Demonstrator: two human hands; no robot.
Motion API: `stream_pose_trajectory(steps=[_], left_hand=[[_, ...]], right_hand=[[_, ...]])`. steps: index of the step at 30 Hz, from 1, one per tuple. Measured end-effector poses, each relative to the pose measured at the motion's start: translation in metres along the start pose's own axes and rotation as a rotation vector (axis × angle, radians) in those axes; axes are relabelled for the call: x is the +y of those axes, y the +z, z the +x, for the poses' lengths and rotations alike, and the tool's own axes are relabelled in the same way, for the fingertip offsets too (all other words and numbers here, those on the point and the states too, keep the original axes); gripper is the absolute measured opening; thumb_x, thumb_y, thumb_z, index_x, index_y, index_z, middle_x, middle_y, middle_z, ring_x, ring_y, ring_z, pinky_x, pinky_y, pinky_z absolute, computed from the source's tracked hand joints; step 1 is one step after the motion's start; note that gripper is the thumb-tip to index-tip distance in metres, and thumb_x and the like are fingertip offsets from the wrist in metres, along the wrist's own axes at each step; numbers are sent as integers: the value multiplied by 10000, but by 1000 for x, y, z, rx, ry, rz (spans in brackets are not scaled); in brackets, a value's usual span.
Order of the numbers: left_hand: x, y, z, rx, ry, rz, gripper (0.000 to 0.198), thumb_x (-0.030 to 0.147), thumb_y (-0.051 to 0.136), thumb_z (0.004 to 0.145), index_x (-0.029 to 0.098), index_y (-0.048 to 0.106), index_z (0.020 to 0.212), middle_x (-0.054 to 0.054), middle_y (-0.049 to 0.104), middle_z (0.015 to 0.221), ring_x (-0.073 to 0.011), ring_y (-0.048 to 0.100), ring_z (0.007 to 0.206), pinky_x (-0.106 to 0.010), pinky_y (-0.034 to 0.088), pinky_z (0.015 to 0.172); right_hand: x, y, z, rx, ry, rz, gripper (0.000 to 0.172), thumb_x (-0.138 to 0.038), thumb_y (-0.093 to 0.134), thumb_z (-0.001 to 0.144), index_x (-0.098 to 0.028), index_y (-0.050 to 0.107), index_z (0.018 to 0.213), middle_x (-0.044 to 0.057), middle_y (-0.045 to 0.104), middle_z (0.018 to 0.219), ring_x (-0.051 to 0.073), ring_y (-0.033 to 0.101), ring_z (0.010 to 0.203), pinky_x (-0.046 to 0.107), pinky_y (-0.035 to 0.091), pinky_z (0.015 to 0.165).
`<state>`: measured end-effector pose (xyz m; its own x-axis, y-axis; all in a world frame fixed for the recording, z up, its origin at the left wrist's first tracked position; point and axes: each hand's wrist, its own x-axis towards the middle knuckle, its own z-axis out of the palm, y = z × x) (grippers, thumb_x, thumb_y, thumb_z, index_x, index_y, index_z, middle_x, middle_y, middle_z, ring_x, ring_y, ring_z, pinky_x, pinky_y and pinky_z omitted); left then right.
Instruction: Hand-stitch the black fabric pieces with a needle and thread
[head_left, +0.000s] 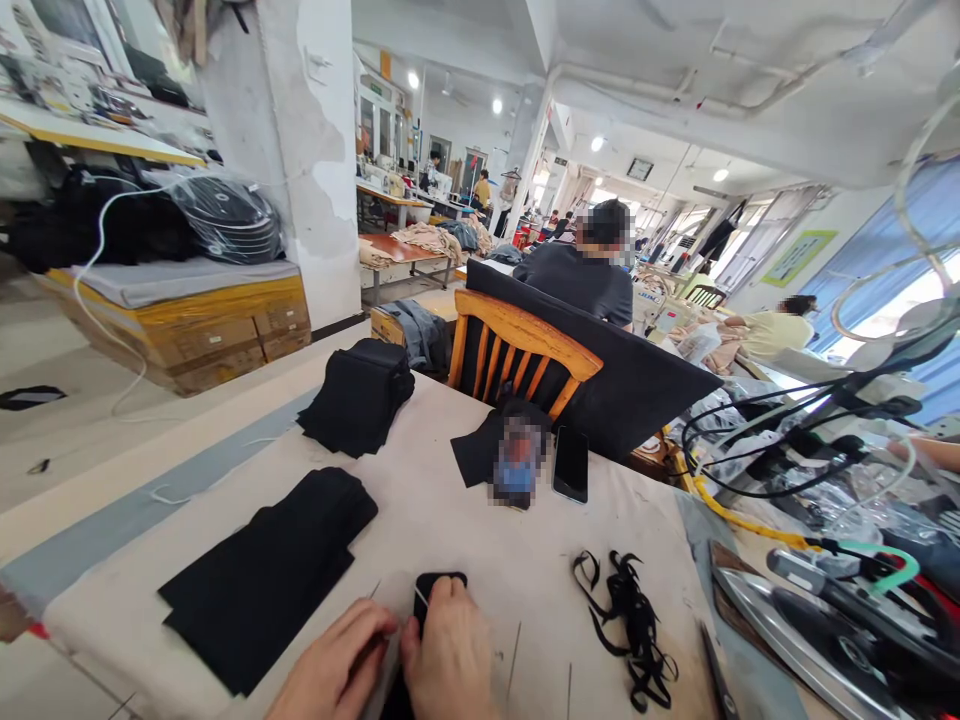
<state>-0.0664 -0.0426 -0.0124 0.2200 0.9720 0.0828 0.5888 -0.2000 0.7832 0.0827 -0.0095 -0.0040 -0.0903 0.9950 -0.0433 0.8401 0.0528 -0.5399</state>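
Note:
At the near edge of the table, a narrow black fabric piece (428,580) with a small pale line on it lies under my right hand (452,655). The fingers and thumb of that hand are closed on the cloth. Just to its left is my left hand (336,662), its fingers curled and pressed together beside the same dark cloth. Whatever those fingers hold, if anything, is hidden. A stack of black fabric panels (266,570) lies to the left, and a thicker black stack (358,395) sits behind it.
Right of my hands lie tangled black cord (630,630), scissors (716,670) and an iron (832,640) with hoses. A phone (571,465) rests near the far edge. Beyond stand a wooden chair (525,340), a black board (637,370) and a seated person (581,275).

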Motion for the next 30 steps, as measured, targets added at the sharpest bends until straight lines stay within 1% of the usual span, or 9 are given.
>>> stream_pose_trajectory(steps=[3,5,6,8,11,16,23,26,30], left_hand=[[0,-9,8,70,-116,-147,156,237,514,866,234,657,927,-43,707,950,-228,679,918,-312,541,812],[5,-12,14,101,-205,-332,238,303,565,843,225,649,1052,-59,706,1001,-240,671,941,-292,550,715],[9,-13,16,79,-251,-443,301,348,588,833,217,636,1099,-58,708,972,-230,676,877,-263,536,615],[21,-14,20,-35,-339,-638,384,451,631,802,200,636,1093,-20,690,790,-163,619,602,-195,410,418],[43,-15,24,-125,-415,-763,420,569,680,725,177,673,875,54,562,557,-69,391,390,-165,269,366],[67,-21,23,-89,-490,-692,516,671,658,679,169,646,794,114,402,459,-27,201,345,-151,173,333],[76,-32,22,-78,-470,-695,533,695,592,730,165,624,779,100,424,528,-7,235,325,-145,167,323],[80,-35,23,-68,-461,-722,534,687,592,736,155,628,753,85,445,531,-12,265,332,-145,188,323],[79,-35,27,-27,-466,-731,508,642,596,758,142,647,829,67,478,543,-29,258,366,-148,230,324]], right_hand=[[1,-6,2,-54,91,333,99,-84,554,676,-145,621,717,63,629,655,219,602,615,302,431,577],[4,-17,0,-163,183,686,47,-202,548,715,-178,571,682,-29,521,504,123,462,430,226,351,443],[5,-22,-2,-224,232,874,85,-267,561,716,-185,560,694,-56,482,470,96,389,380,204,298,397],[6,-33,-9,-298,316,1254,190,-353,636,669,-183,562,709,-72,466,460,67,320,358,184,234,371],[4,-42,-21,-204,365,1544,320,-431,752,614,-162,597,688,-43,511,519,58,361,421,171,243,413],[3,-44,-28,-61,268,1429,450,-539,823,560,-152,607,642,-53,469,518,44,307,444,163,227,425],[3,-52,-30,-47,258,1354,490,-595,781,589,-150,582,630,-62,419,491,52,276,462,175,209,438],[1,-59,-34,-66,208,1317,423,-553,752,637,-161,599,676,-65,420,514,52,263,445,180,192,416],[-1,-55,-42,-71,132,1245,329,-373,771,574,-191,629,808,-43,530,645,59,302,468,186,215,428]])
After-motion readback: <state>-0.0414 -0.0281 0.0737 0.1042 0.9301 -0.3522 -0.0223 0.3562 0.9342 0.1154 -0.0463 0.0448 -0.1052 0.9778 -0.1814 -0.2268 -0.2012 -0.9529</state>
